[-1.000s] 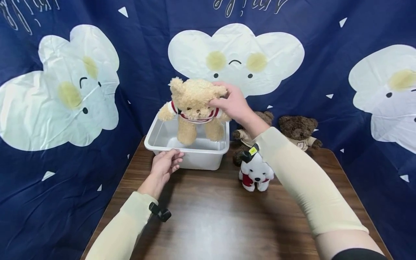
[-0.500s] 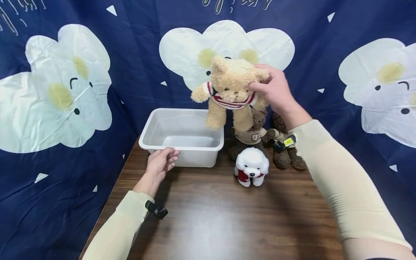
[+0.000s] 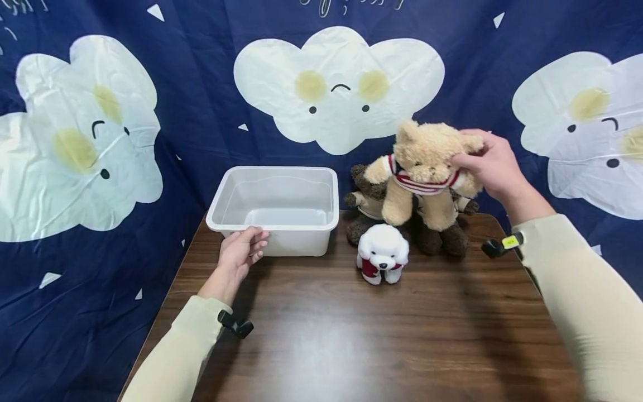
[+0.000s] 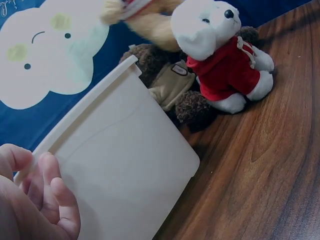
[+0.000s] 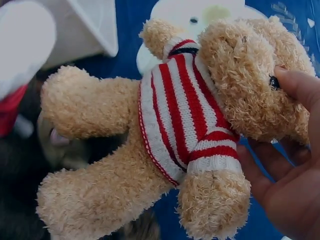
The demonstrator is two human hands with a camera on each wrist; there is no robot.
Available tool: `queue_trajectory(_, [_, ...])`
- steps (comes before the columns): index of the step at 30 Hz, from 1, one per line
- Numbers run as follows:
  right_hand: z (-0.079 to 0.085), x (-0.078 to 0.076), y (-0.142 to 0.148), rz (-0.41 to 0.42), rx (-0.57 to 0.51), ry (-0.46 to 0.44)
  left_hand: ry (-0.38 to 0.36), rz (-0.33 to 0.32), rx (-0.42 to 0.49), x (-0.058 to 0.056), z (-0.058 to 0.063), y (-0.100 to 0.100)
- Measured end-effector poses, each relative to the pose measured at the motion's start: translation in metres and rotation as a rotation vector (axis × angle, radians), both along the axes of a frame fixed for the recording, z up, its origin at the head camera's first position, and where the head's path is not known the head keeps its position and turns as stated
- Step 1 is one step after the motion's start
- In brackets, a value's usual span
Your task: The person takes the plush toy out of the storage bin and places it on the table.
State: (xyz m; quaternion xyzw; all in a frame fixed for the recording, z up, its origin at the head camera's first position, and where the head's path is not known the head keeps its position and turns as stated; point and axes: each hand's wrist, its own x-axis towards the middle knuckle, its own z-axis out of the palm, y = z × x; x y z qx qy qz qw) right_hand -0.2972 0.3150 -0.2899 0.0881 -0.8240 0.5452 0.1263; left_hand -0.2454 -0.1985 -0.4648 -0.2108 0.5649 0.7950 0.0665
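A light tan teddy bear [image 3: 427, 162] in a red-and-white striped sweater [image 5: 185, 110] hangs in the air at the right. My right hand [image 3: 494, 164] grips it by the side of its head, thumb in front near an eye. Behind it, two dark brown bears [image 3: 369, 192] are partly hidden. My left hand [image 3: 238, 251] pinches the front rim of a white plastic tub [image 3: 301, 240], with the thumb over the edge and fingers beneath; the left wrist view shows this hand [image 4: 40, 200] at the rim too. Nothing lies inside the tub.
A white toy dog [image 3: 383, 254] in a red top stands on the wooden table [image 3: 351, 329], in front of the brown bears and right of the tub. A dark blue cloth [image 3: 201, 111] with printed clouds hangs behind the table and at both sides.
My right hand has carried the tan bear out from above the tub, up and to the right, then lower in front of the brown bears. My left hand has stayed on the tub's rim.
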Motion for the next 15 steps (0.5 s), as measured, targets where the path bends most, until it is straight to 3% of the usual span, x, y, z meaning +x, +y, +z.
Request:
queue_trajectory(9, [-0.046,0.037,0.052,-0.009,0.072,-0.062,0.0,-0.008,-0.01,0.001,-0.002,0.001])
queue_trajectory(15, [-0.074,0.05,0.068,-0.007,0.08,-0.092,-0.001,0.007,-0.017,0.0,-0.001,0.001])
